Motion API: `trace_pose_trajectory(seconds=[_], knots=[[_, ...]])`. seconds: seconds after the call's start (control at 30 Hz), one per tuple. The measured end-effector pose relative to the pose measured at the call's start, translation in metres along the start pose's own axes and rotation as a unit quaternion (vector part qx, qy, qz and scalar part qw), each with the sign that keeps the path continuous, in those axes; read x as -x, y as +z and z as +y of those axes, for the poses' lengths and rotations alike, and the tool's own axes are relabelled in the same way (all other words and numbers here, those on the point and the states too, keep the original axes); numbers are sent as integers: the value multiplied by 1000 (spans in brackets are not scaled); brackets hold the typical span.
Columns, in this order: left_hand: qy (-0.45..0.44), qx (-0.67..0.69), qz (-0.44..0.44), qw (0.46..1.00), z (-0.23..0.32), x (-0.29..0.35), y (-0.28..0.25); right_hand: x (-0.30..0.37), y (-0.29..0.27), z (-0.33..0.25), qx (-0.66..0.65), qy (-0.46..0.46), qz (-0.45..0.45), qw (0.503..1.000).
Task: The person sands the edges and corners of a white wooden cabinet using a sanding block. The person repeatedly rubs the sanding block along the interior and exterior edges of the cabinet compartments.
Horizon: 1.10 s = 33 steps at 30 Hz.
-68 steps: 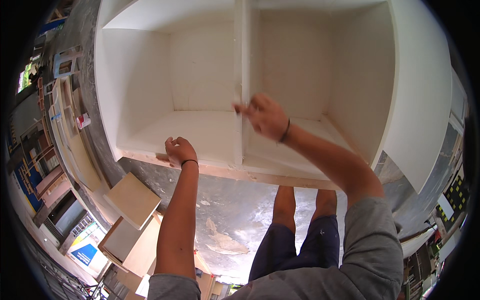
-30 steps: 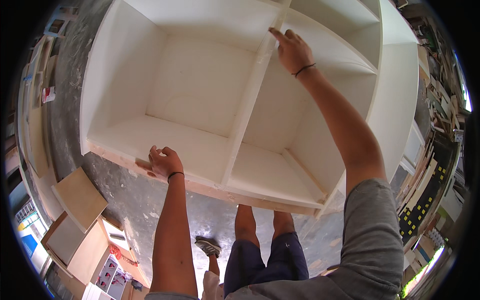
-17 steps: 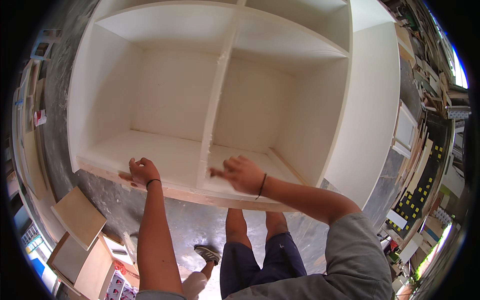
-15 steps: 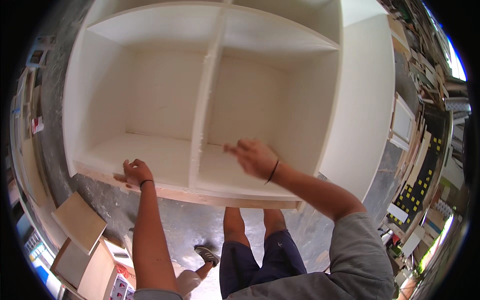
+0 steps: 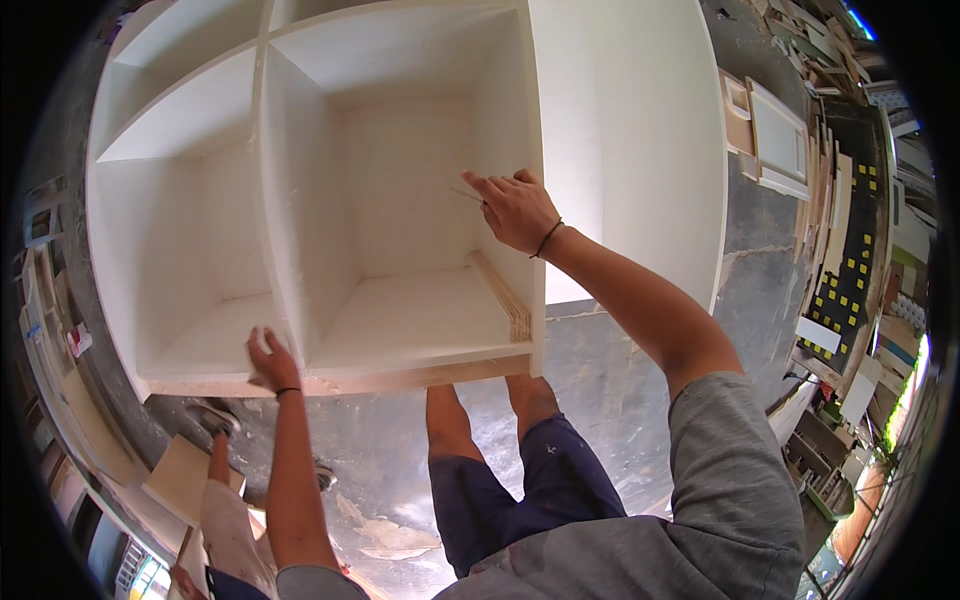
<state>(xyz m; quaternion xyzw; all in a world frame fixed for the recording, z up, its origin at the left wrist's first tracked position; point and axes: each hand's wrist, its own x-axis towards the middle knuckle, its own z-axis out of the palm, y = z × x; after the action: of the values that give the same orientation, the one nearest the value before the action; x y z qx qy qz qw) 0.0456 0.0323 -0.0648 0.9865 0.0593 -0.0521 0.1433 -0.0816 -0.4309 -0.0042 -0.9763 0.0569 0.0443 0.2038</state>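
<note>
A white shelf cabinet (image 5: 400,362) with open compartments lies in front of me, its bare wood front edge facing my legs. My right hand (image 5: 520,210) is raised by the cabinet's right side panel, fingers closed on a thin greyish sliver (image 5: 465,192) whose kind I cannot make out. At the bottom front edge, left of the middle divider (image 5: 265,200), is my left hand (image 5: 272,362). Its fingers are curled, and whatever they may hold is too small to name. Thin wood strips (image 5: 502,295) rest inside the right compartment, against its side wall.
Another person's leg (image 5: 222,510) and shoe show at lower left, beside a wooden board (image 5: 185,480). A white panelled frame (image 5: 778,140) and stacked boards (image 5: 828,210) line the right side. The floor (image 5: 590,400) is grey concrete with pale patches.
My view has shifted right along the cabinet, bringing the wood strips into sight. My right hand has moved up and right to the side panel. The other person's leg has moved left.
</note>
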Motion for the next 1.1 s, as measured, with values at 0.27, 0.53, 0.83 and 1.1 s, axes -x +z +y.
trace_pose_trajectory(seconds=[0.27,0.53,0.83,1.1], knots=[[5,-85,61,995,72,69,1,-6,23,-2,15,31,76,996],[-25,-104,67,992,69,70,16,-7,21,-2,78,39,45,995],[-39,-135,11,990,77,71,11,-3,21,4,67,41,64,995],[-49,-145,-29,988,81,67,2,-6,24,-1,99,69,72,990]])
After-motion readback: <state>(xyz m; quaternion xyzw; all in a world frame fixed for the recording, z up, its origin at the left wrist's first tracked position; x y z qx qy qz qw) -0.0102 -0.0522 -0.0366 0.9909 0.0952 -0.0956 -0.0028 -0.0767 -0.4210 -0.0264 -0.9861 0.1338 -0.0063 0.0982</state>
